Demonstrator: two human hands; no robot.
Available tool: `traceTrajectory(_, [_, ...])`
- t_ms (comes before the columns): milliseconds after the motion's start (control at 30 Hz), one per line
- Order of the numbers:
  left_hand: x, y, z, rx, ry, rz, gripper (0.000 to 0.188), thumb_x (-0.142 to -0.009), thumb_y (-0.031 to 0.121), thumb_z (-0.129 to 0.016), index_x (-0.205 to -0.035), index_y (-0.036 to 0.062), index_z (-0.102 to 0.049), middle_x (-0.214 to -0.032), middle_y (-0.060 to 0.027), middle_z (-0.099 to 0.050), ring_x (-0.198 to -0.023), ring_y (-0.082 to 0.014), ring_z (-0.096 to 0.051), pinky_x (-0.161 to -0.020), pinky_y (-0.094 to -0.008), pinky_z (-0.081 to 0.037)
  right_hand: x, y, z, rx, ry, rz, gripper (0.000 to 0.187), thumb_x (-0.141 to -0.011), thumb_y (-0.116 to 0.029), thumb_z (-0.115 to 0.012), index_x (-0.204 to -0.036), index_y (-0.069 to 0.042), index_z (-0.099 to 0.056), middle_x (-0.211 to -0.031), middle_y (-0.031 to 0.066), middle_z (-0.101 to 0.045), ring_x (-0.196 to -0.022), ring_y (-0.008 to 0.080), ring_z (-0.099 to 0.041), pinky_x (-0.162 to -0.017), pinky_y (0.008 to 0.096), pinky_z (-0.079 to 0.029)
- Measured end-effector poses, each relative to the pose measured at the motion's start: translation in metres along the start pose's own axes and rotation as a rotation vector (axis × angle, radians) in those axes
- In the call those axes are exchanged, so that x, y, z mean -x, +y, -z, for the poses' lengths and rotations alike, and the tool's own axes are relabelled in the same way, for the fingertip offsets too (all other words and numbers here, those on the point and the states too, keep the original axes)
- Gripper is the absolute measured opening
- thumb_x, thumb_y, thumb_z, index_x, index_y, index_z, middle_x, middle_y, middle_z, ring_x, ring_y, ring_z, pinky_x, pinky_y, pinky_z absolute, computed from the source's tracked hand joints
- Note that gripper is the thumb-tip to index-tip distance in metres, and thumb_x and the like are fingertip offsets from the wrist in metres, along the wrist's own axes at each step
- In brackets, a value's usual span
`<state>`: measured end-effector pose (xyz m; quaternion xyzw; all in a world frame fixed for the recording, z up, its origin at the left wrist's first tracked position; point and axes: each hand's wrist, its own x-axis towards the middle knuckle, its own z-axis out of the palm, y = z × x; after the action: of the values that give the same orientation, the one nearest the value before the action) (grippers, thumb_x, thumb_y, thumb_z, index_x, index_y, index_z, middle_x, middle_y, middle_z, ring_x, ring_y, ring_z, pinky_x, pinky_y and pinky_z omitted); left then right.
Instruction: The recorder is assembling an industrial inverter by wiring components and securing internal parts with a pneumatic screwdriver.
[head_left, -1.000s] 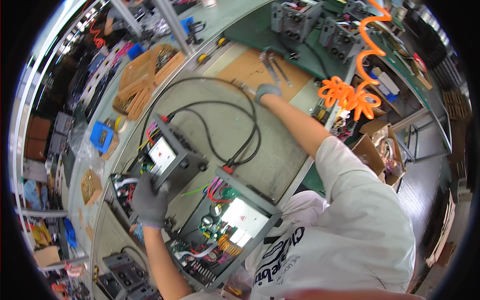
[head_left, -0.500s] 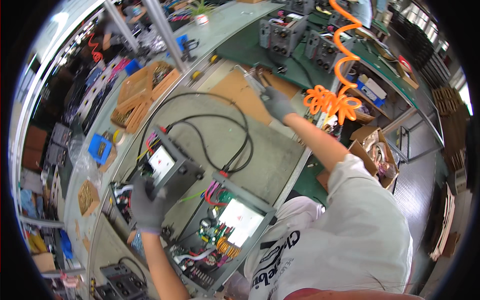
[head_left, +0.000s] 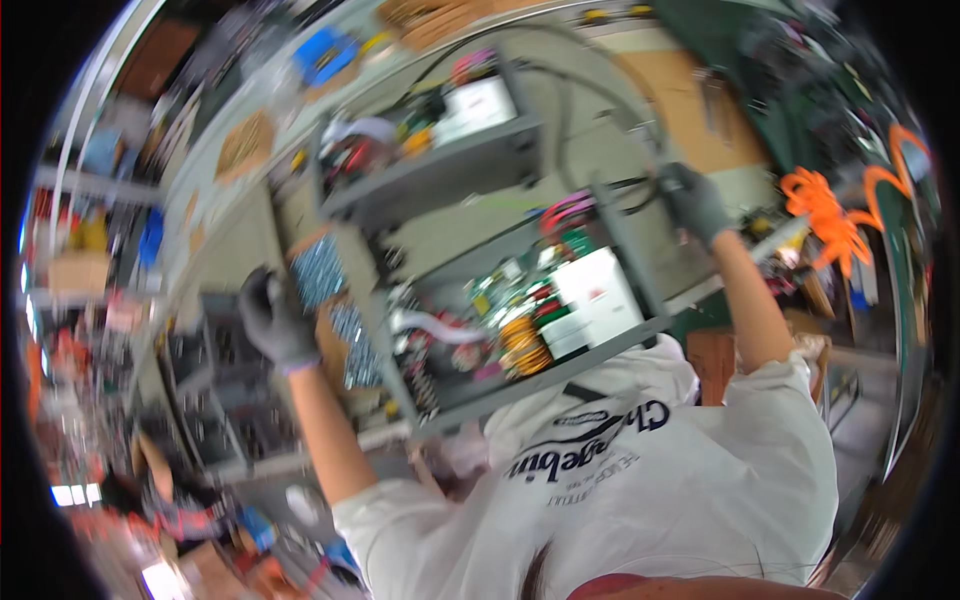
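My left hand (head_left: 277, 325), in a grey glove, hangs left of the screw boxes with its fingers bent and apart. Nothing shows in it, though motion blurs the fingertips. My right hand (head_left: 694, 205), also gloved, is closed by the right end of the near machine housing; what it holds is blurred. A black cable (head_left: 567, 120) loops close to it. The near open grey housing (head_left: 655, 270) shows a circuit board, a yellow coil (head_left: 524, 345) and a white panel (head_left: 598, 297). Behind it stands a second open housing (head_left: 440, 175) with a white panel (head_left: 478, 108).
Two boxes of silvery screws (head_left: 318, 270) (head_left: 355, 345) sit left of the near housing. More grey machines (head_left: 225, 370) stand farther left. A blue bin (head_left: 325, 55) is at the back. Orange coiled hose (head_left: 830, 215) hangs at right, near a brown board (head_left: 690, 110).
The view has swung, shifting the housings up and right. My left hand has moved off the rear housing to beside the screw boxes. My right hand has come back from the brown board.
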<state>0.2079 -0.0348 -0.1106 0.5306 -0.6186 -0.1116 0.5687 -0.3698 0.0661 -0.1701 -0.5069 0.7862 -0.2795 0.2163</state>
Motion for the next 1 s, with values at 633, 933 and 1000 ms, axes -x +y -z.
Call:
traceTrajectory(633, [0.108,-0.087,0.057,-0.738,-0.862,0.704,0.033,-0.083,0.023,-0.067,-0.112,0.0078,-0.07,-0.111,-0.021,-0.071,-0.107,-0.0379,-0.067,-0.095,-0.0417,-0.052,-0.046,0.075,-0.002,-0.295,0.145,-0.02,0.036,-0.101,-0.028,-0.057,-0.128,-0.007,-0.067,-0.11,0.0051,-0.072,-0.084,0.0117,-0.062,-0.074,0.028,-0.049])
traceTrajectory(933, [0.109,-0.043,0.047,-0.35,-0.191,0.603,0.023,-0.097,0.019,-0.057,-0.112,0.006,-0.07,-0.099,-0.0146,-0.072,-0.084,-0.0293,-0.069,-0.075,-0.0384,-0.056,-0.1,0.084,0.014,-0.33,0.399,0.34,0.039,-0.104,-0.018,-0.05,-0.14,-0.005,-0.059,-0.129,0.0035,-0.066,-0.113,0.0088,-0.057,-0.094,0.0227,-0.043])
traceTrajectory(1000, [0.099,-0.038,0.05,-0.135,-0.067,0.668,0.024,-0.098,0.019,-0.058,-0.113,0.0049,-0.069,-0.093,-0.0114,-0.072,-0.076,-0.0232,-0.068,-0.071,-0.0354,-0.055,-0.11,0.07,0.03,-0.456,0.419,0.454,0.04,-0.105,-0.016,-0.048,-0.141,0.0,-0.055,-0.135,0.0076,-0.064,-0.121,0.0127,-0.058,-0.101,0.0263,-0.044])
